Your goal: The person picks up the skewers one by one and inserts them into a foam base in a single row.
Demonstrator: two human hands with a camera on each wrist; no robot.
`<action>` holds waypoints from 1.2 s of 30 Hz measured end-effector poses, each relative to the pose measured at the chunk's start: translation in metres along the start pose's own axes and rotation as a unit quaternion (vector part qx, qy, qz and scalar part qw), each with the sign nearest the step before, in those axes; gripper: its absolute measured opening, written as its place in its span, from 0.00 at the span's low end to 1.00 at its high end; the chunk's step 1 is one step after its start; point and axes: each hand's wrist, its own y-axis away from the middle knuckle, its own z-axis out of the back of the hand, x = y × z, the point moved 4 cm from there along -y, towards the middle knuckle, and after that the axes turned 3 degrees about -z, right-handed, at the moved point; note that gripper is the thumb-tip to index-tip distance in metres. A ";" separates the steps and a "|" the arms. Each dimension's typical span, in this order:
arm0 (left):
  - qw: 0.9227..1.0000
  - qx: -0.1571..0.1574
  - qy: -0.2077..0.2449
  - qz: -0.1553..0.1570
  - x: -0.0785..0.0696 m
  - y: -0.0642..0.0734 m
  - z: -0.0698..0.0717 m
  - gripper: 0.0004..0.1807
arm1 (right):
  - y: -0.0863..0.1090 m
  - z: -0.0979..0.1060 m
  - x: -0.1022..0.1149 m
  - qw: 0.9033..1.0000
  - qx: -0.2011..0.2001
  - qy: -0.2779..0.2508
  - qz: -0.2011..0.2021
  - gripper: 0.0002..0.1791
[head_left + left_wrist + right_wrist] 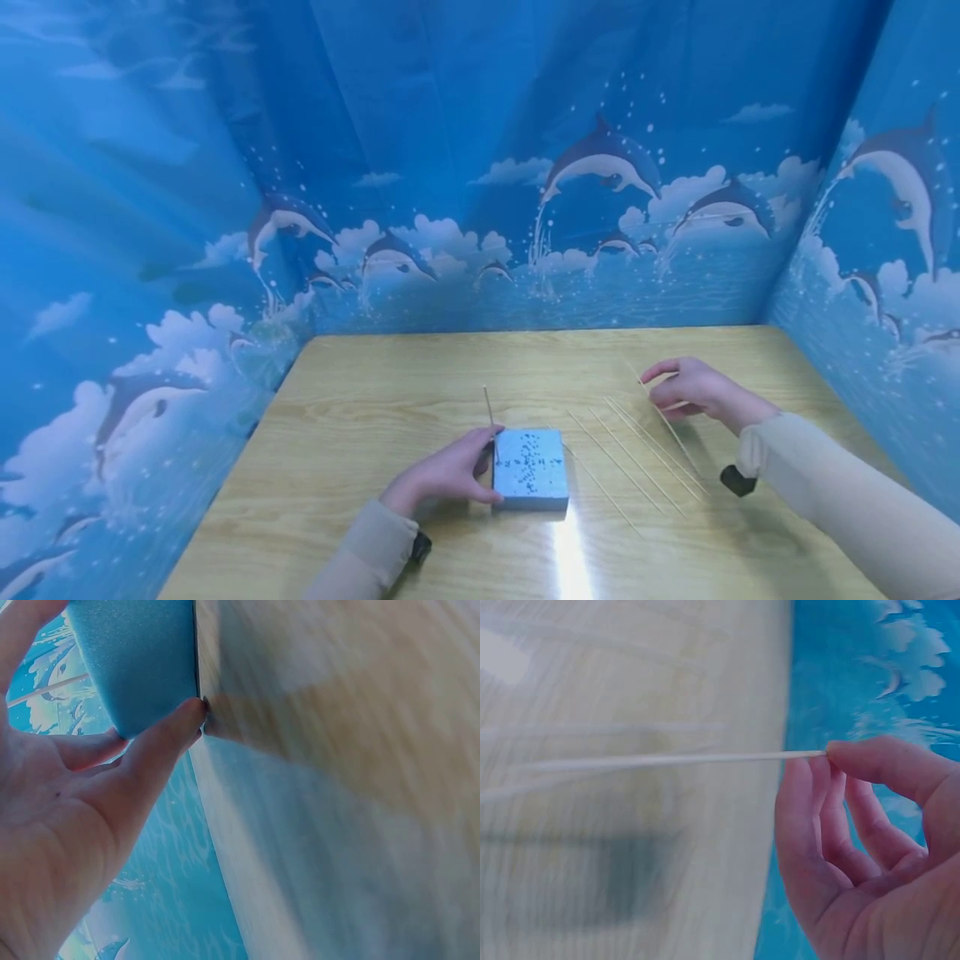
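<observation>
A blue foam block (551, 471) lies on the wooden table, its top dotted with small dark holes. My left hand (450, 473) grips its left side, the thumb at the near corner and the fingers by the far corner. Near that left edge a thin skewer (488, 406) stands up from the block, tilted slightly. Over to the right, my right hand (693, 390) pinches another thin wooden skewer (705, 759) between thumb and fingertips. In the right wrist view its end shows at the thumb tip, and the shaft stretches away to the left.
Several loose skewers (628, 454) lie slanting on the table (360, 392) between the block and my right hand. Blue dolphin-print curtains (450, 167) enclose the back and both sides. A bright light reflection falls in front of the block.
</observation>
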 end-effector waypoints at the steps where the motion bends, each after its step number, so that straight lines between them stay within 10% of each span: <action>1: 1.000 0.000 0.001 0.000 0.000 0.000 -0.001 0.61 | 0.002 0.000 0.003 1.000 0.000 -0.007 0.006 0.30; 36: 1.000 -0.004 0.008 -0.002 0.002 0.001 -0.002 0.61 | 0.065 -0.085 0.094 0.960 -0.112 -0.098 0.235 0.18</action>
